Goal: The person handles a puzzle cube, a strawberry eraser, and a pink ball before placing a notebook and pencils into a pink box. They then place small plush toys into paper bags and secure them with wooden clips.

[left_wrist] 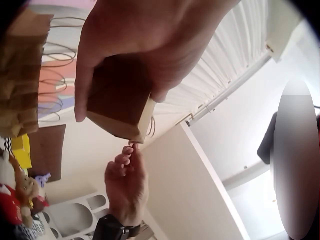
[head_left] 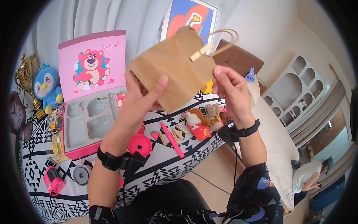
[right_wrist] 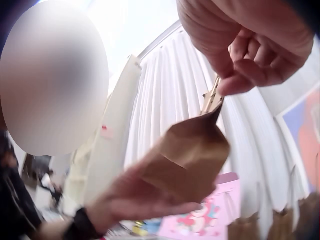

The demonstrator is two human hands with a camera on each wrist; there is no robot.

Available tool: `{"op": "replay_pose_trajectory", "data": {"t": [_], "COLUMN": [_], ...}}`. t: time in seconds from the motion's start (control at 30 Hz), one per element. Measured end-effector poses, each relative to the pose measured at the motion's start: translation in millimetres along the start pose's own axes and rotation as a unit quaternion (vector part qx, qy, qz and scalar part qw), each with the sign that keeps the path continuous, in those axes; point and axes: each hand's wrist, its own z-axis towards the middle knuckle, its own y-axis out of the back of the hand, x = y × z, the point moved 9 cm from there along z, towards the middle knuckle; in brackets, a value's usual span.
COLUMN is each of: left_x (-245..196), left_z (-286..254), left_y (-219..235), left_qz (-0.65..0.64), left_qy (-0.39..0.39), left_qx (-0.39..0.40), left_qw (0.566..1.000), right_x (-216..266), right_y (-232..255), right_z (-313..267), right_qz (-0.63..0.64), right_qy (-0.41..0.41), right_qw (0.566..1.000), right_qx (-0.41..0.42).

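Observation:
A brown kraft paper bag (head_left: 169,69) is held up and tilted over the table, its twisted handles (head_left: 228,37) toward the upper right. A wooden clothespin (head_left: 201,52) is clipped across its top edge near the handles. My left hand (head_left: 140,95) grips the bag around its bottom end, thumb on the near face. At the opposite end, my right hand (head_left: 233,87) pinches the top corner between thumb and fingers. From the right wrist view, the pinching fingers (right_wrist: 240,75) sit right at the bag's narrow top, and my left palm supports its underside.
A pink Lotso box (head_left: 93,123) with moulded grey compartments stands open at left. Loose clothespins (head_left: 177,134), a pink pen-like stick (head_left: 172,140) and plush toys (head_left: 197,123) lie on the patterned cloth. More paper bags (left_wrist: 20,75) stand behind. A person (head_left: 307,175) is at far right.

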Motion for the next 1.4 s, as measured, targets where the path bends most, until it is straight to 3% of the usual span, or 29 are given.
{"op": "replay_pose_trajectory", "data": {"t": [0.07,0.13,0.2,0.23,0.3,0.6,0.7,0.77,0.83,0.9,0.97,1.03,1.1,1.13,1.2,1.27,1.33,1.37,1.4], "left_x": [-14.1,-18.8,-32.8,-35.5,-41.2,-56.0,-54.5,-56.2,-55.3,-59.1,-60.4,-64.4,-56.3,-57.1,-58.6,-55.8,-55.4,-55.9,-55.5], "left_z": [-0.8,1.2,0.6,-1.5,-6.2,-6.9,-4.1,-2.0,2.1,3.8,6.1,0.7,-0.3,0.1,-0.7,1.3,2.0,0.4,0.4], "left_y": [2.7,13.9,16.1,16.5,3.8,13.4,23.6,35.9,52.8,73.8,95.8,97.2,108.5,107.3,114.4,112.6,106.7,106.0,105.9], "left_qz": [0.006,0.013,0.145,0.145,0.193,0.211,0.253,0.277,0.296,0.325,0.314,0.274,0.156,0.157,0.167,0.142,0.117,0.111,0.103], "left_qy": [-0.021,-0.045,-0.177,-0.175,-0.158,-0.204,-0.183,-0.190,-0.169,-0.179,-0.128,-0.128,-0.022,-0.024,-0.022,-0.018,-0.012,-0.012,-0.010], "left_qx": [-0.021,-0.050,-0.019,-0.020,0.036,0.063,0.053,0.028,0.004,-0.022,-0.080,-0.100,-0.150,-0.148,-0.190,-0.163,-0.138,-0.147,-0.155], "left_qw": [1.000,0.998,0.973,0.974,0.968,0.954,0.949,0.941,0.940,0.928,0.937,0.948,0.976,0.976,0.967,0.976,0.983,0.983,0.982], "right_x": [33.7,42.7,46.2,47.5,28.9,10.3,11.4,23.4,26.8,19.8,-14.5,-56.4,-97.4,-128.0,-158.0,-164.8,-145.8,-112.4,-100.0], "right_y": [12.7,14.4,7.2,8.3,3.9,-2.3,6.1,14.0,25.4,17.8,-9.5,-46.4,-76.0,-80.4,-98.8,-105.7,-107.9,-102.3,-84.1], "right_z": [-8.5,-14.2,-13.1,-11.0,0.4,11.5,13.4,6.3,1.7,-2.6,-8.5,-23.7,-41.4,-47.4,-55.9,-56.6,-44.9,-36.4,-28.0], "right_qz": [-0.149,-0.156,-0.131,-0.130,-0.083,-0.025,-0.024,-0.021,0.000,-0.048,-0.144,-0.254,-0.293,-0.330,-0.356,-0.390,-0.402,-0.382,-0.296], "right_qy": [0.206,0.198,0.164,0.162,0.052,0.029,0.081,0.132,0.166,0.127,-0.001,-0.140,-0.191,-0.199,-0.150,-0.140,-0.036,0.028,0.039], "right_qw": [0.956,0.957,0.971,0.971,0.994,0.999,0.996,0.988,0.982,0.990,0.987,0.937,0.903,0.873,0.862,0.848,0.871,0.900,0.945], "right_qx": [-0.148,-0.141,-0.115,-0.115,-0.051,0.016,-0.004,-0.075,-0.095,-0.036,0.076,0.192,0.249,0.299,0.328,0.330,0.280,0.207,0.134]}}
